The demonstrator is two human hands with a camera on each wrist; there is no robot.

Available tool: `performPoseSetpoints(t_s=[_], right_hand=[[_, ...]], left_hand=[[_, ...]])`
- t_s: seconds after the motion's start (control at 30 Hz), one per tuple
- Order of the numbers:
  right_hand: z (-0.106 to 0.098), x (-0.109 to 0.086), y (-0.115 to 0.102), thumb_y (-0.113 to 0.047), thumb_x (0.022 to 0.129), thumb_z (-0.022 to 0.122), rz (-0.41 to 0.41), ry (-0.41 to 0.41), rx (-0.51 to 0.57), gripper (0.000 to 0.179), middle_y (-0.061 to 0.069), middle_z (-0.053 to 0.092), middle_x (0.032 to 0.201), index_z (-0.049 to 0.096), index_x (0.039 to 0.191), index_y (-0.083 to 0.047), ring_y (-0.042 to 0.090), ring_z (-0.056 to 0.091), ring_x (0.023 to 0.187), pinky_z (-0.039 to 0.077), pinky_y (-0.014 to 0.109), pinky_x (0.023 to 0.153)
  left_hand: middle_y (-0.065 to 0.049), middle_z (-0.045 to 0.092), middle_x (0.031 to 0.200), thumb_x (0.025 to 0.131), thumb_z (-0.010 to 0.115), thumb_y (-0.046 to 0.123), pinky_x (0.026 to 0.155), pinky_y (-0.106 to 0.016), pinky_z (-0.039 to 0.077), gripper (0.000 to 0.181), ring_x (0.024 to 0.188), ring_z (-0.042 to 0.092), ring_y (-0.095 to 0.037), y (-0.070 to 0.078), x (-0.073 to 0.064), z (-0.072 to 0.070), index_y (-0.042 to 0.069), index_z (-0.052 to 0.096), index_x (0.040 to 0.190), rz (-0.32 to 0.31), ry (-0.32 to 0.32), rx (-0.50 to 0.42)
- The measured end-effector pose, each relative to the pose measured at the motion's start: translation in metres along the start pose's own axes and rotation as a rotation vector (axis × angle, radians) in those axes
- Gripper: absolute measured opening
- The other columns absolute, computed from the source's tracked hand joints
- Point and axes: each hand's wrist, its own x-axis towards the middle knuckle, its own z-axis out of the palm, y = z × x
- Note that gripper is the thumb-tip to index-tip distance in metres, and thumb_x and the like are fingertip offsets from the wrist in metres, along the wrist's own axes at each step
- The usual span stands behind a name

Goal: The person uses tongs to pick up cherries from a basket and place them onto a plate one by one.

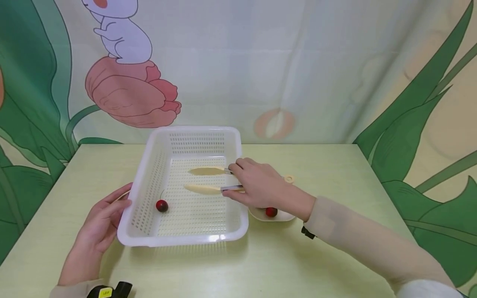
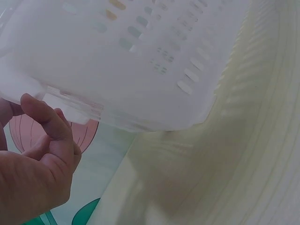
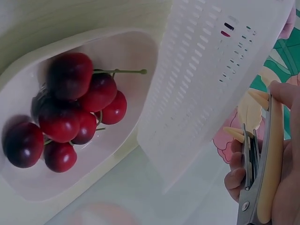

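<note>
My right hand [image 1: 261,184] grips a pair of metal tongs [image 1: 203,189] with cream-coloured tips. The tips stand apart over the white plastic basket [image 1: 182,243], with nothing between them. Inside the basket, toward the left, lies one dark red cherry [image 1: 162,206] with its stem up. My left hand [image 1: 102,221] holds the basket's left rim, its fingers bent at the edge in the left wrist view. Under my right forearm sits a white dish [image 3: 35,187], mostly hidden in the head view. Several cherries [image 3: 58,122] with green stems are piled in it.
The dish stands close against the basket's right side. Both rest on a pale wooden table [image 1: 283,265]. A printed curtain [image 1: 223,82] with a rabbit and large leaves hangs behind the table's back edge and at both sides.
</note>
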Motion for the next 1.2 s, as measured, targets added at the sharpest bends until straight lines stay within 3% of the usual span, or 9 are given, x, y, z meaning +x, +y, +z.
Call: performPoseSetpoints(t_s=[0.53, 0.87, 1.2], right_hand=[[0.019, 0.040, -0.027, -0.064, 0.098, 0.056, -0.085, -0.122, -0.069, 0.059, 0.000, 0.061, 0.102, 0.064, 0.119, -0.009, 0.016, 0.058, 0.092, 0.052, 0.028, 0.059], [0.029, 0.050, -0.044, -0.065, 0.099, 0.053, -0.106, -0.215, -0.093, 0.061, -0.002, 0.061, 0.103, 0.064, 0.124, -0.011, 0.013, 0.058, 0.092, 0.052, 0.028, 0.058], [0.044, 0.061, -0.053, -0.067, 0.097, 0.055, -0.103, -0.252, -0.103, 0.062, -0.003, 0.061, 0.102, 0.065, 0.122, -0.011, 0.012, 0.058, 0.090, 0.053, 0.026, 0.058]], left_hand=[[0.010, 0.070, 0.123, 0.104, 0.059, 0.006, 0.084, -0.031, 0.059, 0.035, 0.107, 0.071, -0.012, -0.002, 0.001, 0.000, 0.026, 0.066, 0.131, -0.003, 0.001, -0.011], [0.010, 0.070, 0.123, 0.104, 0.059, 0.005, 0.084, -0.030, 0.059, 0.035, 0.107, 0.071, -0.013, 0.000, 0.001, -0.001, 0.026, 0.066, 0.131, 0.001, -0.006, -0.009], [0.012, 0.068, 0.124, 0.103, 0.061, 0.006, 0.084, -0.031, 0.059, 0.036, 0.108, 0.070, -0.011, 0.001, 0.001, -0.001, 0.027, 0.065, 0.132, -0.013, 0.013, 0.001]])
